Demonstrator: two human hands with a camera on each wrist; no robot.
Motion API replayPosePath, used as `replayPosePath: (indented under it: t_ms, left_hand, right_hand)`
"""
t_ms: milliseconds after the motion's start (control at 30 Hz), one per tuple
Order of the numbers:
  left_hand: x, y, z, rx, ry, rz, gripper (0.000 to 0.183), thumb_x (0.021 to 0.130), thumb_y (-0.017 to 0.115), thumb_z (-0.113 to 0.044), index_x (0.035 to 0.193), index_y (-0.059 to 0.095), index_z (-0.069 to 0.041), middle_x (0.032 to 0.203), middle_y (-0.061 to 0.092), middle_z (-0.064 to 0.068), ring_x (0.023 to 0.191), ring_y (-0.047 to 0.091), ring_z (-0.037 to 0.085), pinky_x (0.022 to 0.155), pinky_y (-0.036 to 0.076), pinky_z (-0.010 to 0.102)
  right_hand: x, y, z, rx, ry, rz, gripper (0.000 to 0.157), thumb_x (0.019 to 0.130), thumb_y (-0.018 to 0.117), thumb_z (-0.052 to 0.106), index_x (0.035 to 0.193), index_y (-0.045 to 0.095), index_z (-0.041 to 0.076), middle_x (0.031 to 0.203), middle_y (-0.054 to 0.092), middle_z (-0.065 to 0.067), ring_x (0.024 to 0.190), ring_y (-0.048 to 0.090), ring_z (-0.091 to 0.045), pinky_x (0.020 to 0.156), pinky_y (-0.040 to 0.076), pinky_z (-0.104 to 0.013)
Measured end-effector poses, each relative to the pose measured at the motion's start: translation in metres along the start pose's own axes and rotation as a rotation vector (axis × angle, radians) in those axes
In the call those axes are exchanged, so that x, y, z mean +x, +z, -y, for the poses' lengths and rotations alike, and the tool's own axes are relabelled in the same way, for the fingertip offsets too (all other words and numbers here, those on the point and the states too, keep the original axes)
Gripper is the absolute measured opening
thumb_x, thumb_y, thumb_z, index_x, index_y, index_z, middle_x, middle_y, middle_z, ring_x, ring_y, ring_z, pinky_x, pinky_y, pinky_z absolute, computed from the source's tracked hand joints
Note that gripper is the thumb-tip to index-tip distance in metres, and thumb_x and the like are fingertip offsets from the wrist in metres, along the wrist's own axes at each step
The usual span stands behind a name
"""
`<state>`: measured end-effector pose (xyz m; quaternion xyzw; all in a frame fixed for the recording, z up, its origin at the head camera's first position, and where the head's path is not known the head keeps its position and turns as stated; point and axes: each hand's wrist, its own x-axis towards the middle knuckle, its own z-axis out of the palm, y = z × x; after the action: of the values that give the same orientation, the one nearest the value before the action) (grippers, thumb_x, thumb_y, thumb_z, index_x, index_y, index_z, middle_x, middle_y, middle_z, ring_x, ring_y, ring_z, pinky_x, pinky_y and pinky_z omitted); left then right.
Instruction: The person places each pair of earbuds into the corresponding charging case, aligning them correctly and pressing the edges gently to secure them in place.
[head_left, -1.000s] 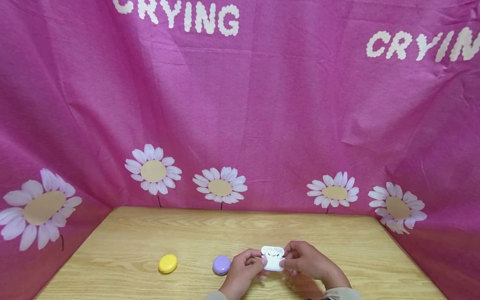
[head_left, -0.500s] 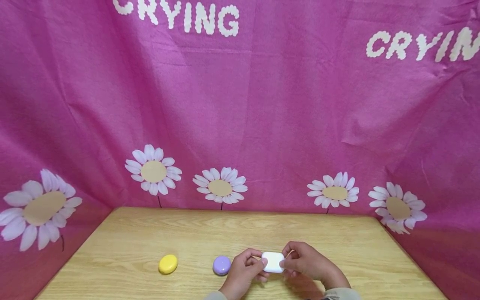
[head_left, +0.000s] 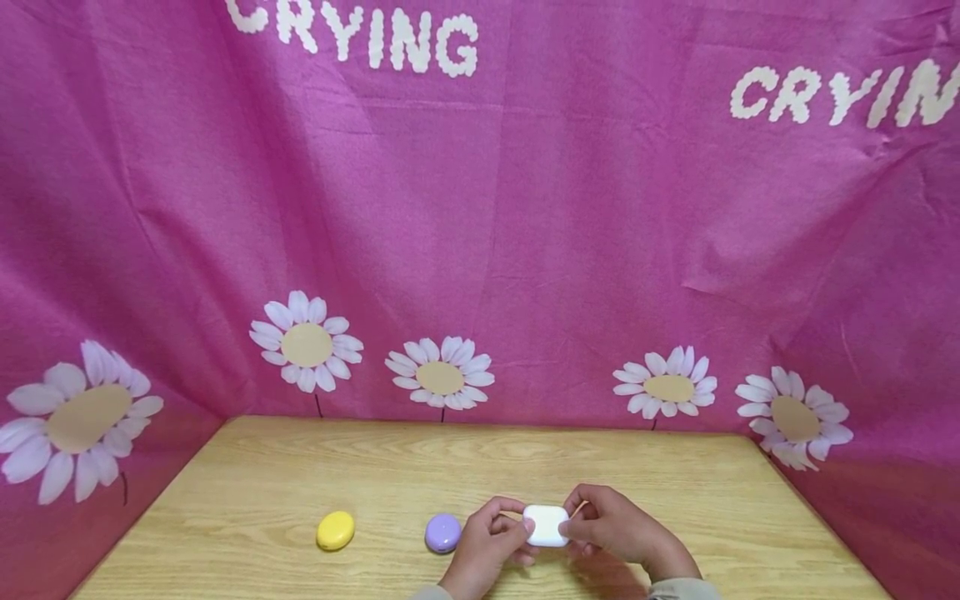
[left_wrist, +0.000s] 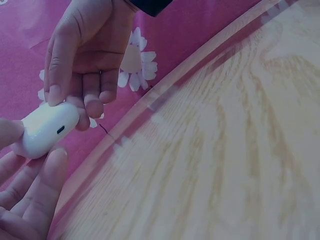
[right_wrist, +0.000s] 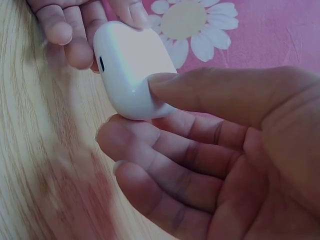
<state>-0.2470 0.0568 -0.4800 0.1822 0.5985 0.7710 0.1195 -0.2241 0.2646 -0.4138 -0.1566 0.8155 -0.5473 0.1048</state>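
Note:
Between my two hands is a white earbud charging case (head_left: 546, 526), its lid closed, raised over the table. My left hand (head_left: 487, 540) pinches its left end with thumb and fingers. At the other end my right hand (head_left: 619, 528) grips it, thumb on the front face. In the right wrist view, the case (right_wrist: 132, 65) shows a small dark charging port on its bottom edge, and the right thumb lies along its smooth side. The left wrist view has the same port on the case (left_wrist: 50, 127), with both hands' fingertips around it.
A purple round case (head_left: 443, 532) lies on the wooden table (head_left: 375, 467) just left of my left hand. Farther left is a yellow rounded case (head_left: 335, 531). A pink cloth (head_left: 525, 250) with daisies and lettering hangs behind the table and along its sides.
One second ago the white case's lid stood up, with the earbuds inside showing. It has since swung down shut. Both hands have kept almost the same place.

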Motion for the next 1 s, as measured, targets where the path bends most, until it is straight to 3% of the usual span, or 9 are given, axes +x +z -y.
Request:
replayPosePath:
  t_ms: [133, 367, 700, 833, 1000]
  left_hand:
    - [0.000, 0.000, 0.001, 0.017, -0.018, 0.010, 0.031, 0.087, 0.069, -0.006, 0.115, 0.057, 0.003, 0.088, 0.067, 0.010, 0.079, 0.070, 0.026, 0.069, 0.059, 0.035]
    - [0.002, 0.000, 0.004, 0.112, -0.020, 0.012, 0.037, 0.080, 0.071, 0.003, 0.114, 0.057, 0.001, 0.087, 0.067, 0.009, 0.079, 0.066, 0.017, 0.069, 0.057, 0.027]
    - [0.000, -0.003, 0.003, 0.398, 0.121, -0.008, 0.032, 0.079, 0.078, -0.011, 0.107, 0.064, -0.006, 0.080, 0.071, 0.000, 0.070, 0.066, 0.006, 0.062, 0.053, 0.018]
    - [0.000, -0.004, 0.003, 0.460, 0.168, -0.005, 0.031, 0.078, 0.079, -0.011, 0.106, 0.065, -0.008, 0.077, 0.070, 0.000, 0.065, 0.063, 0.004, 0.059, 0.053, 0.019]
    - [-0.003, -0.006, 0.003, 0.517, 0.170, 0.007, 0.030, 0.077, 0.081, -0.013, 0.102, 0.065, -0.010, 0.073, 0.068, -0.004, 0.061, 0.058, 0.001, 0.056, 0.050, 0.017]
  right_hand:
    - [0.000, -0.001, -0.002, -0.008, 0.002, -0.013, 0.015, 0.089, 0.063, 0.005, 0.094, 0.055, -0.007, 0.073, 0.060, -0.008, 0.059, 0.054, -0.013, 0.051, 0.045, -0.022]
    - [0.000, -0.001, -0.005, 0.001, 0.014, -0.018, 0.014, 0.090, 0.061, 0.004, 0.094, 0.054, -0.007, 0.072, 0.059, -0.007, 0.060, 0.055, -0.015, 0.051, 0.044, -0.022]
    - [-0.002, 0.001, -0.008, -0.063, 0.039, -0.026, 0.013, 0.090, 0.063, 0.007, 0.092, 0.056, -0.003, 0.070, 0.060, -0.008, 0.062, 0.058, -0.017, 0.052, 0.049, -0.028]
    - [0.000, 0.001, -0.011, -0.093, 0.041, -0.018, 0.012, 0.090, 0.063, 0.008, 0.091, 0.056, -0.002, 0.070, 0.062, -0.009, 0.062, 0.059, -0.018, 0.053, 0.050, -0.030]
    - [0.001, 0.003, -0.014, -0.074, 0.055, -0.008, 0.013, 0.090, 0.064, 0.008, 0.090, 0.056, -0.002, 0.070, 0.061, -0.009, 0.061, 0.060, -0.019, 0.053, 0.051, -0.030]
